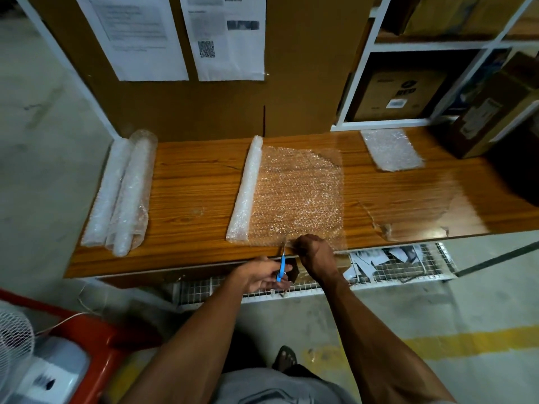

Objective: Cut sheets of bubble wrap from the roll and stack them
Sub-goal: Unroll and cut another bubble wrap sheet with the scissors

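A roll of bubble wrap lies across the wooden table, with a length of wrap unrolled to its right. My left hand grips blue-handled scissors whose blades meet the wrap's near edge, just right of the roll. My right hand pinches that near edge beside the blades. A stack of cut sheets rests at the table's back right.
Two more bubble wrap rolls lie at the table's left end. Cardboard boxes and white shelving stand at the back right. A wire basket with papers hangs under the table. A red stool and a fan stand at lower left.
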The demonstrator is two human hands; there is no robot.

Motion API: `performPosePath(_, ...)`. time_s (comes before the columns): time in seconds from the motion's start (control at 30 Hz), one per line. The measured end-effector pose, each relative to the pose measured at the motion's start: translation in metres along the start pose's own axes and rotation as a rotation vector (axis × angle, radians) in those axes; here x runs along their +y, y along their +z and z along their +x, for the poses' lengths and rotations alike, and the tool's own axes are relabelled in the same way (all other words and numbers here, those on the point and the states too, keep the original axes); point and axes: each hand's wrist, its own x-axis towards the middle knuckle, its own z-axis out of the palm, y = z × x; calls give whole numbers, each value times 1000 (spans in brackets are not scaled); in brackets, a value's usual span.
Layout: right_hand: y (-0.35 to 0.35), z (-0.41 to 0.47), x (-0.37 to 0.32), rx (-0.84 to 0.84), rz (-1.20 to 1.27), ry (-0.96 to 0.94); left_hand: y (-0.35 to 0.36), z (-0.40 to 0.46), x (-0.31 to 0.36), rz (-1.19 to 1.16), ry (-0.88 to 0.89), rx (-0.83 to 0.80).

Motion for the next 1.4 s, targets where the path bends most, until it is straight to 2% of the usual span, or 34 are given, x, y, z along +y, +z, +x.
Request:
performPosePath(0.23,-3,-3,11,-23,134,38,8,10,-6,40,19,85)
performPosePath(0.33,-1,-2,15,17,91,-42,9,8,-5,29,6,81)
performPosePath(0.67,-1,3,17,9,84,-42,5,5,13,-13,-116,-29)
performPosePath(0.83,-1,3,21,-43,73,-40,8,10,19,-6,-121,26)
performPosePath(1.2,-4,0,24,-9,80,-87,12,24,20,2,-71,65)
performPosePath(1.4,-8,2,20,-50,49,-78,13,20,28,-4,-89,31)
